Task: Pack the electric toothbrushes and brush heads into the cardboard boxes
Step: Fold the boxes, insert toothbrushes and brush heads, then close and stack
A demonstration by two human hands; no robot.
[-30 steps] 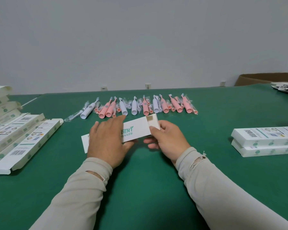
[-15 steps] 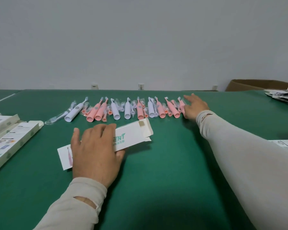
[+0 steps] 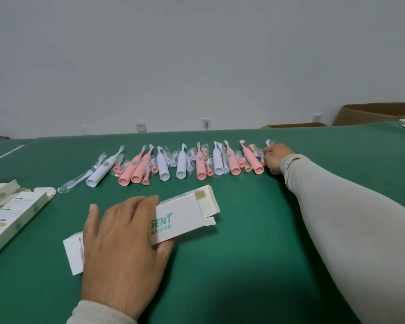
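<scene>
One box in hand: your left hand (image 3: 124,244) is lying flat over a long white cardboard box (image 3: 173,220), fingers spread and nearly straight, thumb tucked along its near edge, pressing it onto the green table (image 3: 243,265).
Box look: it is showing green lettering on its top face, and its right end is standing open with the flaps (image 3: 208,202) folded out.
Toothbrush row: beyond the box, pink and white electric toothbrushes (image 3: 180,163) are lying side by side across the table, bristles pointing away from you, with small brush heads in clear wrappers tucked between them.
Right hand: your right hand (image 3: 276,157) is reaching to the right end of that row, fingers curling around the last pink toothbrush (image 3: 267,144); how firmly they are closing on it I cannot tell.
Other boxes: left of the box in hand, more white cartons (image 3: 12,213) are lying at the table's edge.
</scene>
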